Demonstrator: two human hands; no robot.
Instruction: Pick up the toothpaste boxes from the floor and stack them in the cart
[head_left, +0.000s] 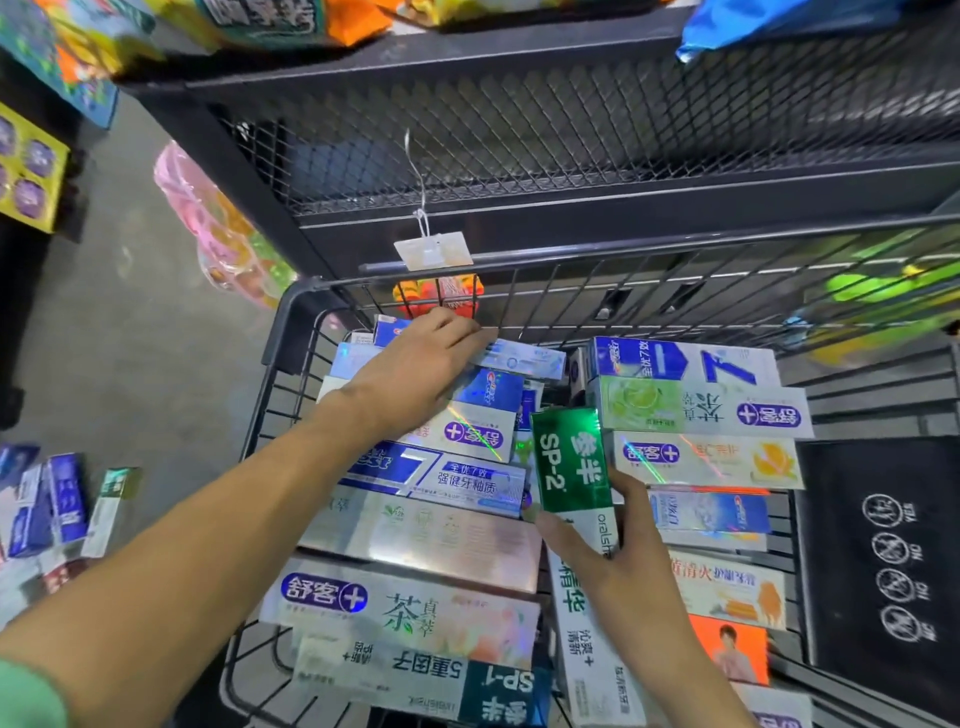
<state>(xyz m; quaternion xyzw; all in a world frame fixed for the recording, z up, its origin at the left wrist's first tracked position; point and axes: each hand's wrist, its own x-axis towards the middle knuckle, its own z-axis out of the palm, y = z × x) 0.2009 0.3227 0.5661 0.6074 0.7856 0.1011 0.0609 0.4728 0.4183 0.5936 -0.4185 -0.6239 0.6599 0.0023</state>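
Observation:
The black wire cart (291, 332) is filled with two rows of stacked toothpaste boxes. My left hand (415, 369) lies flat over the far end of the left stack, its fingers reaching a pale blue box (524, 358). My right hand (618, 545) grips a green and white toothpaste box (571, 457), upright between the two rows. Several more toothpaste boxes (62, 504) lie on the floor at the lower left.
A black mesh shelf unit (519, 130) stands right behind the cart, with a paper tag (434, 249) hanging over the cart rim. Pink bagged goods (218, 228) lie on the grey floor at the left. The cart's black seat flap (878, 561) is at the right.

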